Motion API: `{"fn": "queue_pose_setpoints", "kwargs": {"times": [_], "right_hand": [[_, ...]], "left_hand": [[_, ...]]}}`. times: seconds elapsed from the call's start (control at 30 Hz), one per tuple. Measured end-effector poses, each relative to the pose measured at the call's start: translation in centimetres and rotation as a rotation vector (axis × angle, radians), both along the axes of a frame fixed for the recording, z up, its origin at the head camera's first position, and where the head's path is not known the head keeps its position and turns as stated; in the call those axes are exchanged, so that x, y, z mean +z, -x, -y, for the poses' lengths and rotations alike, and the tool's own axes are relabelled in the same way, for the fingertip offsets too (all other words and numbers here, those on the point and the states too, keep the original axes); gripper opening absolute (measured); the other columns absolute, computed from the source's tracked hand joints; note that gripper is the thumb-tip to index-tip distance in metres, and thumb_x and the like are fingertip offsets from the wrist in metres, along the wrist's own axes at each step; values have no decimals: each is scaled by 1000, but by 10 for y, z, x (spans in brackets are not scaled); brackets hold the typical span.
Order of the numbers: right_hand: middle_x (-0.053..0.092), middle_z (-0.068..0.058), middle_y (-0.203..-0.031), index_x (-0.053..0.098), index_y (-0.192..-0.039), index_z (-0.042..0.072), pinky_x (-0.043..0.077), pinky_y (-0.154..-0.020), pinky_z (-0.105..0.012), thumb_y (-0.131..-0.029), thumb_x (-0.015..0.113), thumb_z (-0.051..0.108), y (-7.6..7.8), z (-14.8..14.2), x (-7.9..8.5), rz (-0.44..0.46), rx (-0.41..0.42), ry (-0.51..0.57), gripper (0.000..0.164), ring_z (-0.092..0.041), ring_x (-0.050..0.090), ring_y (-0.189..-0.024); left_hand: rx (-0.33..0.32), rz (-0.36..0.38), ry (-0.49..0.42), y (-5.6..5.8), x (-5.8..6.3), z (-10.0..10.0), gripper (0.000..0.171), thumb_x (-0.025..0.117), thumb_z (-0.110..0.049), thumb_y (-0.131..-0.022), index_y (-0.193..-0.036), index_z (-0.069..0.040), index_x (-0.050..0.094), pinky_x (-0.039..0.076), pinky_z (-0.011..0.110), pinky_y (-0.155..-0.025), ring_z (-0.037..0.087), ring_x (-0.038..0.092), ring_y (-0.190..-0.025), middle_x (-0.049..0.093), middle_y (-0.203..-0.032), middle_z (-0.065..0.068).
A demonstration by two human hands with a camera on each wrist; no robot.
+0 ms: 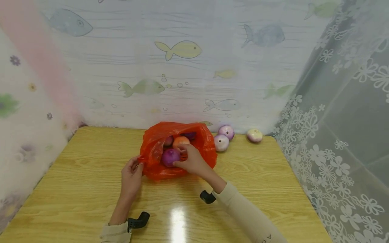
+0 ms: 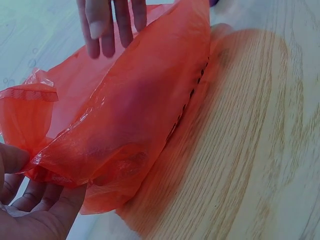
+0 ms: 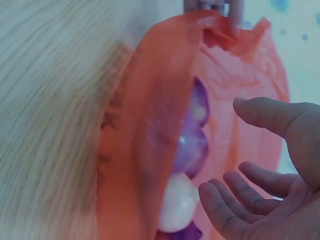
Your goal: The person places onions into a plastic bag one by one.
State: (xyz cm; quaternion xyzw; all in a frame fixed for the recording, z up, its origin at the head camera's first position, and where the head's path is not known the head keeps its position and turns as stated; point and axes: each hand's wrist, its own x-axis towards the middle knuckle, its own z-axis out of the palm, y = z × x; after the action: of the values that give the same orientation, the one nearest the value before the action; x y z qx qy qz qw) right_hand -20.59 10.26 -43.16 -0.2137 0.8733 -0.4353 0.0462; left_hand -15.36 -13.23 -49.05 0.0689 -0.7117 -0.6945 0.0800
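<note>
A red plastic bag (image 1: 209, 148) lies on the table with its mouth spread toward me. My left hand (image 1: 132, 172) pinches the left edge of its mouth between thumb and fingers. Inside are several round, onion-like things, among them a purple onion (image 1: 170, 157) and an orange-looking one (image 1: 181, 141); in the right wrist view a pale one (image 3: 179, 202) sits beside purple ones. Over the mouth reaches my right hand (image 1: 191, 160), thumb and fingers spread around nothing in the right wrist view (image 3: 270, 175). Part of the contents is hidden by the bag.
Right of the bag, two purple-and-white onions (image 1: 221, 142) touch each other near the back edge. Another pale onion (image 1: 254, 135) stands farther right. The wooden table (image 1: 85, 189) meets a fish-patterned curtain (image 1: 182, 84) behind and a lace-patterned one (image 1: 328, 168) at the right.
</note>
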Motion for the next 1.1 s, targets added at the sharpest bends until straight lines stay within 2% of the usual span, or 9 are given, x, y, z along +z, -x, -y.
{"fn": "queue_pose_setpoints", "kwargs": {"times": [0.13,0.3,0.5,0.6,0.77,0.93,1.03,1.1], "right_hand": [[57,-20,-140,53,-140,-3,50,-101,-55,-87,81,13,-6,-13,8,-9,-26,37,62,-41,58,-121],[62,-16,-134,58,-135,1,54,-96,-48,-87,81,12,-11,-31,25,-58,-68,82,54,-34,62,-115],[66,-17,-124,63,-129,1,54,-96,-54,-89,78,8,-13,-61,36,-114,-158,240,43,-38,63,-111],[66,-21,-123,64,-127,-2,57,-94,-44,-91,75,7,-12,-77,35,-126,-229,318,38,-36,63,-108],[63,-25,-125,63,-127,-7,55,-90,-24,-95,68,1,-10,-101,24,-126,-358,400,33,-35,62,-109],[66,-20,-118,66,-122,-6,54,-87,-22,-94,68,-2,-8,-121,5,-157,-477,418,28,-24,63,-101],[67,-15,-115,67,-118,-5,54,-82,-19,-93,70,-2,-6,-132,-9,-155,-524,441,26,-15,63,-95],[67,-17,-115,67,-117,-7,54,-79,-17,-92,70,-2,-4,-138,-19,-145,-546,458,25,-12,63,-92]], "left_hand": [[-8,7,6,0,1,1,32,45,-9,-108,-139,-1,52,54,12,-84,0,61,-102,57,-133,14],[-7,-1,1,-1,2,2,32,46,-10,-108,-139,-1,52,55,14,-83,0,62,-101,57,-132,14],[3,-18,17,-1,1,2,32,48,-11,-108,-138,-1,54,56,15,-81,-1,64,-99,59,-125,9],[5,-21,18,-2,2,2,32,48,-11,-108,-138,-1,54,56,15,-81,0,64,-99,59,-124,8],[1,-21,17,-2,3,3,32,47,-11,-108,-138,-1,54,56,15,-81,0,64,-99,59,-126,12],[2,-19,19,-2,2,3,32,48,-11,-108,-138,0,54,56,15,-81,-1,64,-99,58,-127,13],[7,-15,18,-2,2,4,32,48,-11,-108,-138,-1,54,56,15,-80,-1,64,-98,58,-128,14],[7,-10,17,-2,2,5,32,47,-11,-108,-138,-1,53,56,15,-80,-2,64,-98,58,-129,14]]}}
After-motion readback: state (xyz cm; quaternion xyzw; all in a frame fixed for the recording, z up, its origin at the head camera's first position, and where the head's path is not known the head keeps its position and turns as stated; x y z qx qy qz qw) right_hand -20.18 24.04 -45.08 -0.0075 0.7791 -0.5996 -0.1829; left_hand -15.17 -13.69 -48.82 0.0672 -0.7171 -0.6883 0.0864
